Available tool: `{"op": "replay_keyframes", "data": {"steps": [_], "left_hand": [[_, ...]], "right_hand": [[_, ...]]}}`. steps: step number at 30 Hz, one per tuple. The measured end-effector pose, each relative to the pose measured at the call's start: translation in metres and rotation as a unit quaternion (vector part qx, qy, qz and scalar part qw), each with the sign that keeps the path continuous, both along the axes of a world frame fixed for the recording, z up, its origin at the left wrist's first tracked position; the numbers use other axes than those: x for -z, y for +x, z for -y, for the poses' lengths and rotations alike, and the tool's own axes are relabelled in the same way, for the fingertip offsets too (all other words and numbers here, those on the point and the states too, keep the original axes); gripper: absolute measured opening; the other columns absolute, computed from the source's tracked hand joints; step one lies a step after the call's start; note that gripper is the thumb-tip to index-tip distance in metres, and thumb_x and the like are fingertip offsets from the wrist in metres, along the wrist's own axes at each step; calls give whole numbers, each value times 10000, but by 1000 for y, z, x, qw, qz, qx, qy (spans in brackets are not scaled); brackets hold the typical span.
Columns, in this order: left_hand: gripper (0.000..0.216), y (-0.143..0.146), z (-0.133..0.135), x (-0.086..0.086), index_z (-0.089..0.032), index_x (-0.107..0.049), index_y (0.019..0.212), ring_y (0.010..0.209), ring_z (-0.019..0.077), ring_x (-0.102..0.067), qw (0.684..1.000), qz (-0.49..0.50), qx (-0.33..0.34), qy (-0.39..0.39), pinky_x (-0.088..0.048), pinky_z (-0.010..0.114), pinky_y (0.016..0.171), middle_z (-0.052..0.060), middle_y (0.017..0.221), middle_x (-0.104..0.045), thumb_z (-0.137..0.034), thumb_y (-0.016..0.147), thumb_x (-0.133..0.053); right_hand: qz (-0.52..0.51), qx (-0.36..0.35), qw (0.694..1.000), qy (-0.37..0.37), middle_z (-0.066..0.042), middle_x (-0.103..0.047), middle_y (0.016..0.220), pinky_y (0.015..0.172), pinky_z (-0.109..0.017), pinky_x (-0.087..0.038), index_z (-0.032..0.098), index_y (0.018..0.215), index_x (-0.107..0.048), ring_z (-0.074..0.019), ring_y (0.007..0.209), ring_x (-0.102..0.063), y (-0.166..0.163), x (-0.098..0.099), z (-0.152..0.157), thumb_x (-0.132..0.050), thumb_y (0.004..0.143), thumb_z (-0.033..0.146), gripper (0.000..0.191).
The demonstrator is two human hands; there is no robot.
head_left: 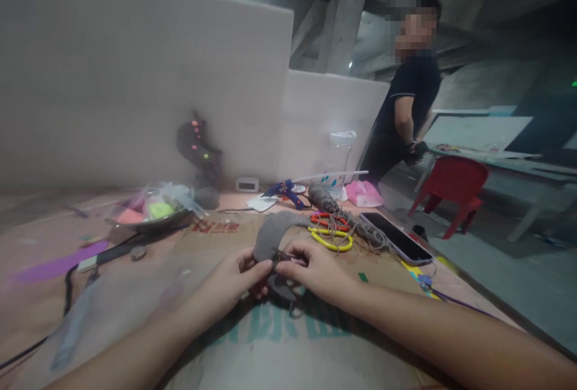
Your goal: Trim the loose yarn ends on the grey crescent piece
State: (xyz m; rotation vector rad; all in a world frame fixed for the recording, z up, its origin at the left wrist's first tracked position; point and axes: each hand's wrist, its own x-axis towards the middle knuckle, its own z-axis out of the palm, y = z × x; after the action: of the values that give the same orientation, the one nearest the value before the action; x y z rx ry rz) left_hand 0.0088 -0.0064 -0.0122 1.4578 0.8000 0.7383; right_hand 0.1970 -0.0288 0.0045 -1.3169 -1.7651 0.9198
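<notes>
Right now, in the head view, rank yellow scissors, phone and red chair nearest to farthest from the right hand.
1. yellow scissors, just beyond the right hand.
2. phone, farther to the right.
3. red chair, far right, in the background.

Fingers of the left hand [234, 279] and right hand [315, 270] covered the lower part of the grey felt piece [270, 235]. A thin item [285, 254] pinched between them was too small to identify. Both forearms ran off the bottom edge. The left side of the desk [40, 294] was blurred.
</notes>
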Motion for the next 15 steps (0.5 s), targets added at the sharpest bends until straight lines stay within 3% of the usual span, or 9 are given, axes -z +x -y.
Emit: {"op": "replay_keyframes", "data": {"steps": [5, 15], "left_hand": [[431, 2, -3, 6, -159, -535, 792, 523, 112, -547, 1000, -1, -1, 6, -386, 218, 509, -17, 622, -588, -559, 730, -683], [544, 4, -1, 4, -187, -448, 702, 459, 108, -531, 1000, -24, -12, 10, -310, 203, 449, -38, 530, -564, -673, 631, -683]], "right_hand": [[-19, -30, 999, -28, 52, -412, 560, 495, -212, -303, 183, 646, -502, -95, 524, -399, -2, 7, -2, -617, 756, 404, 272], [-10, -51, 999, 1, 52, -365, 557, 498, -206, -275, 182, 580, -455, -95, 558, -351, -2, 7, -3, -662, 745, 430, 362]]}}
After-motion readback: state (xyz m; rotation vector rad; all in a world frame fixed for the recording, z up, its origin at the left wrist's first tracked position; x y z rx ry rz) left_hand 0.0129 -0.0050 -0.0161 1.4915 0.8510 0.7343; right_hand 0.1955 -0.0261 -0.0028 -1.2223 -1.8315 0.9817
